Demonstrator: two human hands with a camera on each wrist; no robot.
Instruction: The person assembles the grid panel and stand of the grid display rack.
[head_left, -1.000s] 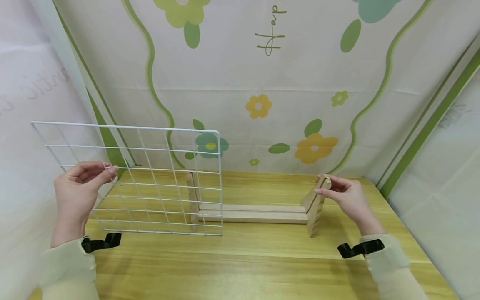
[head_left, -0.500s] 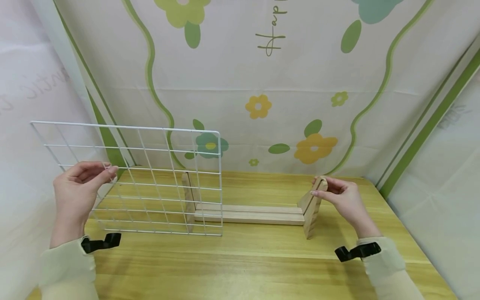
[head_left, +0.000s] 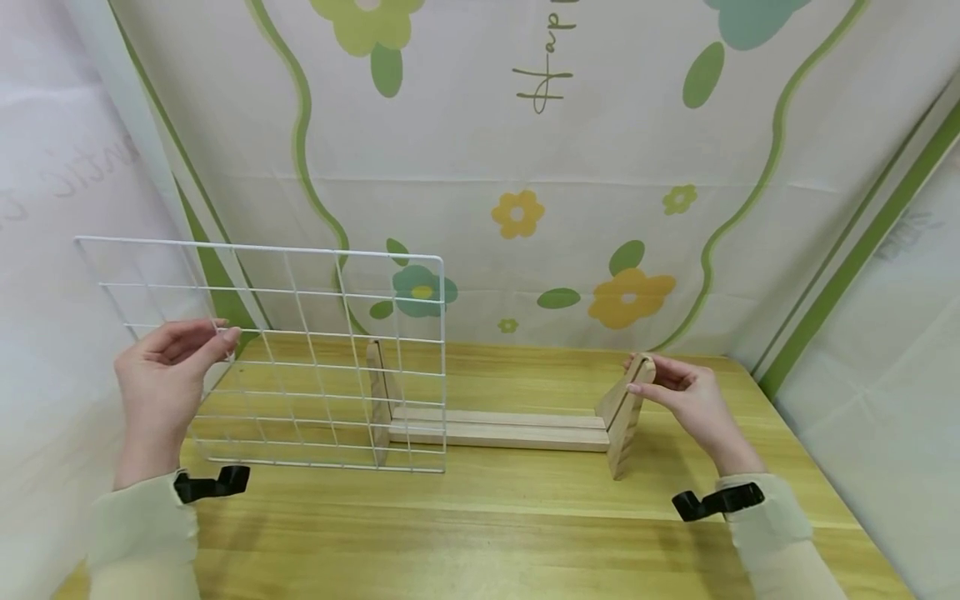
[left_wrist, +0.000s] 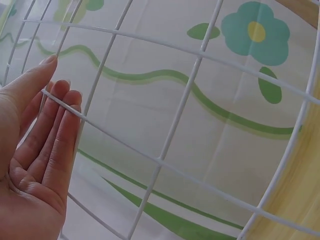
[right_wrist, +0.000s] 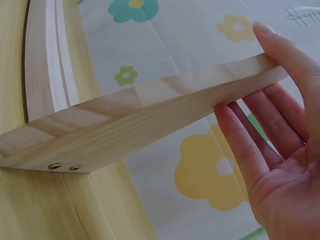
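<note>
My left hand (head_left: pixel 168 375) pinches a white wire grid panel (head_left: pixel 327 336) by its bars, thumb on one side and fingers on the other. The panel stands upright at the left, its right part overlapping the left end of a wooden stand (head_left: pixel 498 429) in the head view. This stand has a grooved base bar and two grooved upright end pieces. With thumb and fingers, my right hand (head_left: pixel 686 400) grips the top of the right end piece (head_left: pixel 630 417). Two screw heads (right_wrist: pixel 65 166) show low on that piece's outer face in the right wrist view.
Everything is over a wood-grain table (head_left: pixel 480 533). A white cloth backdrop (head_left: pixel 450 150) with flowers and green lines rises behind it, and white cloth sides (head_left: pixel 885 333) flank the table. A black wrist strap (head_left: pixel 720 502) sits on each sleeve.
The stand has shifted slightly left with my right hand on it. Over the last half second, my left hand and the grid panel have turned a little, its upper left corner moving right.
</note>
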